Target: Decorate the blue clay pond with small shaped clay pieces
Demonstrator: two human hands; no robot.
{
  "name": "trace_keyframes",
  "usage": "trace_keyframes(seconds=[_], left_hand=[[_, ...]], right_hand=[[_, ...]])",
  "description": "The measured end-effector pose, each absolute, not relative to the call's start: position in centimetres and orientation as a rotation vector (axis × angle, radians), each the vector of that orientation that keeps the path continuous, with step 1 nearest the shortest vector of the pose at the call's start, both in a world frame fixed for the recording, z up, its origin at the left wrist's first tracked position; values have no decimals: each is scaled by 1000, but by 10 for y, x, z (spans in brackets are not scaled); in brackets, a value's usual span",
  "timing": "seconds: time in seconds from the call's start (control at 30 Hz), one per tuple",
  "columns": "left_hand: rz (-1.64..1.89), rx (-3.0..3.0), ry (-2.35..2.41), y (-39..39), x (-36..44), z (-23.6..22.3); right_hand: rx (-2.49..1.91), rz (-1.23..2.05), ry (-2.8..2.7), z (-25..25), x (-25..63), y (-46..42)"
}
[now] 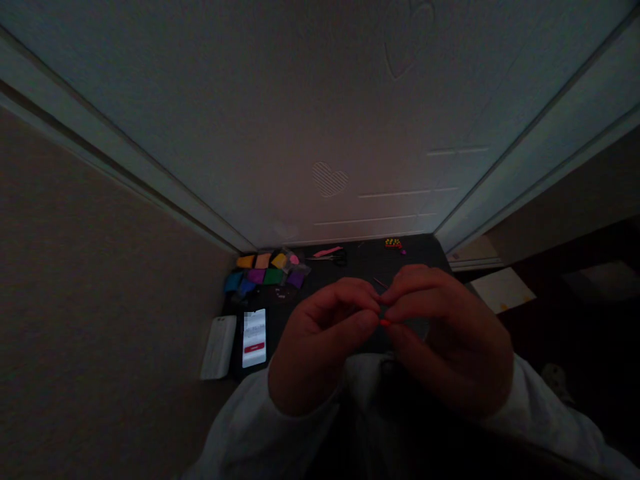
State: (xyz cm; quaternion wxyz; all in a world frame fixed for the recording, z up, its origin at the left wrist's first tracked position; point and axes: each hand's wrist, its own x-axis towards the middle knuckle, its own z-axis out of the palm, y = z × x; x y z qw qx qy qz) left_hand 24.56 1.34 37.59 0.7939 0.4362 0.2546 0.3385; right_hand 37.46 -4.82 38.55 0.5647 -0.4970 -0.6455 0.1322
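Observation:
In the dim head view, my left hand point(325, 343) and my right hand point(447, 333) meet over the dark tabletop. Both are closed in a pinch, with thumbs and fingertips nearly touching. Between the fingertips shows a small bright red piece point(385, 323); most of it is hidden, and its kind is too small to make out. Just beyond the hands lies a thin pointed tool point(380, 283), partly covered by the right hand.
The dark table point(367, 267) meets a pale wall point(280, 133). Colourful small packets point(273, 276) sit at the back left, with scissors point(341, 258) and a red striped strip point(327, 251) beside them. A yellow-dotted cluster point(393, 243) lies back right. A lit phone point(254, 350) and a white box-like object point(219, 347) are front left.

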Motion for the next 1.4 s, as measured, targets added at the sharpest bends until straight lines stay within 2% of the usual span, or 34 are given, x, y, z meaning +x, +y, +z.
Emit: trace_keyframes(seconds=[0.53, 1.13, 1.4], left_hand=[[815, 1232, 611, 11, 241, 380], [800, 996, 593, 11, 242, 369], [805, 1042, 619, 11, 242, 367]], right_hand=[[-1225, 190, -1603, 390, 378, -44], [-1244, 304, -1513, 374, 384, -50], [-1238, 194, -1611, 381, 381, -48]])
